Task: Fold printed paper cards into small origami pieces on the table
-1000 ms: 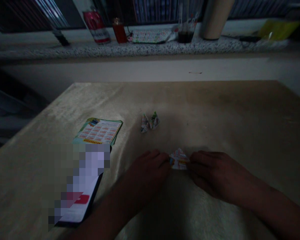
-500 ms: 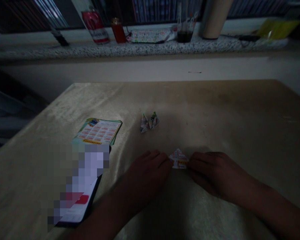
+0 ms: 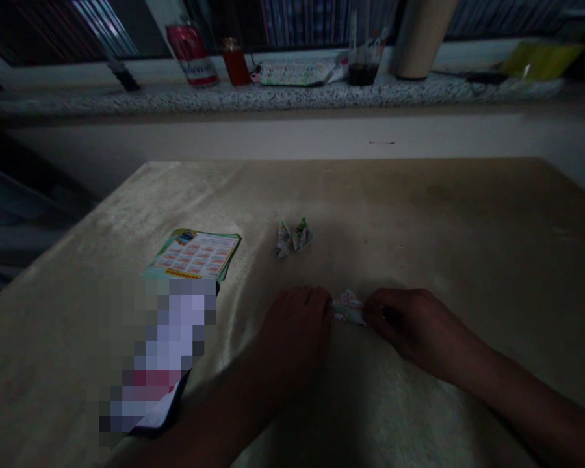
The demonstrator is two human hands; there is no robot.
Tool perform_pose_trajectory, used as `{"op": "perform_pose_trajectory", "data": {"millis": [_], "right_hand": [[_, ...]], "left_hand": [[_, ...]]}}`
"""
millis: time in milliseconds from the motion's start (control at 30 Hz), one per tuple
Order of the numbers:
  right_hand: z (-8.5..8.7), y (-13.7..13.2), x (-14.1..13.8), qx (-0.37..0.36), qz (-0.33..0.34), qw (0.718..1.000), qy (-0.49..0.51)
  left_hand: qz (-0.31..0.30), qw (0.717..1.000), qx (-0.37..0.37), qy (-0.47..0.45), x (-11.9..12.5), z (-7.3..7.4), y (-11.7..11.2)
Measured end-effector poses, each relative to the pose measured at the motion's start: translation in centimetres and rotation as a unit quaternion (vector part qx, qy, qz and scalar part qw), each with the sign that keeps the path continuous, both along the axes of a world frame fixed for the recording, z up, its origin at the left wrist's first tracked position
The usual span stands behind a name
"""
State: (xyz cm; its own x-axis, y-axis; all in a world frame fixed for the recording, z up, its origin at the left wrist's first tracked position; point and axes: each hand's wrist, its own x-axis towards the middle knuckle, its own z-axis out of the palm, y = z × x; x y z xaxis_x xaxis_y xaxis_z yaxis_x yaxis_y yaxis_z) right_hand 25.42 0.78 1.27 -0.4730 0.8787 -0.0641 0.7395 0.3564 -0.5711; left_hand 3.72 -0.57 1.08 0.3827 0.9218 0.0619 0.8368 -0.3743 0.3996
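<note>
A small folded piece of printed paper [image 3: 350, 308], roughly triangular with a pale strip along its near edge, lies between my hands. My left hand [image 3: 299, 325] has its fingers closed at the paper's left end. At the right end, my right hand [image 3: 407, 318] pinches the paper between thumb and fingers. Two small folded paper pieces, the left one [image 3: 283, 240] and the right one [image 3: 302, 235], stand on the table beyond my hands.
Printed calendar cards [image 3: 195, 255] lie stacked at the left of the table [image 3: 443, 214]. Nearer me is a smartphone [image 3: 158, 409], partly blurred out. On the stone sill [image 3: 283, 97] stand a red can [image 3: 192, 57], a reddish bottle [image 3: 236, 64] and a cup of dark liquid [image 3: 363, 71].
The paper's near edge now shows a pale strip where yellow print was visible before. My right thumb and fingers have drawn into a pinch, and the left hand has turned slightly.
</note>
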Motion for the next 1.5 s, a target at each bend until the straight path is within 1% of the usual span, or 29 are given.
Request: {"op": "perform_pose_trajectory", "data": {"millis": [167, 300, 433, 600, 667, 767, 800, 900, 1033, 1200, 1300, 1400, 1500], "right_hand": [[0.1, -0.1, -0.3, 0.0, -0.028, 0.999, -0.017], [0.3, -0.1, -0.4, -0.002, -0.016, 0.999, -0.032], [0.4, -0.2, -0.5, 0.002, -0.017, 0.998, -0.053], [0.2, -0.6, -0.4, 0.025, -0.032, 0.995, -0.087], [-0.1, -0.8, -0.2, 0.043, -0.026, 0.996, -0.075], [-1.0, -1.0, -0.1, 0.111, -0.011, 0.993, -0.038], [-1.4, -1.0, 0.0, 0.133, -0.015, 0.991, -0.03], [-2.2, -0.9, -0.1, 0.145, -0.024, 0.989, 0.007], [-2.1, -0.5, -0.4, 0.118, -0.04, 0.991, 0.042], [-1.5, -0.5, -0.5, 0.078, -0.036, 0.993, 0.081], [-1.3, -0.7, -0.5, 0.029, -0.05, 0.99, 0.127], [-1.0, -0.8, -0.5, -0.031, -0.088, 0.971, 0.218], [-0.5, -0.7, -0.6, -0.055, -0.134, 0.932, 0.332]], "left_hand": [[0.024, 0.999, -0.001, 0.034, 0.3, 0.0, -0.2], [0.009, 0.999, -0.005, 0.035, 0.3, 0.2, -0.2], [-0.009, 0.998, -0.007, 0.062, 0.1, 0.2, 0.0], [-0.003, 0.997, 0.005, 0.073, 0.1, -0.1, 0.1], [-0.012, 0.997, 0.019, 0.07, 0.1, -0.3, 0.0], [-0.038, 0.997, 0.032, 0.055, 0.2, -0.7, -0.1], [-0.041, 0.997, 0.032, 0.048, 0.2, -0.8, -0.2], [-0.031, 0.999, 0.023, 0.025, 0.3, -1.1, -0.2], [-0.004, 1.0, 0.007, -0.027, 0.2, -1.4, 0.0], [0.003, 0.997, -0.027, -0.07, 0.1, -1.3, 0.1], [0.009, 0.994, -0.027, -0.104, -0.2, -1.1, 0.1], [-0.008, 0.987, -0.048, -0.155, -0.6, -0.8, 0.2], [0.009, 0.973, -0.093, -0.211, -0.8, -0.4, 0.3]]}}
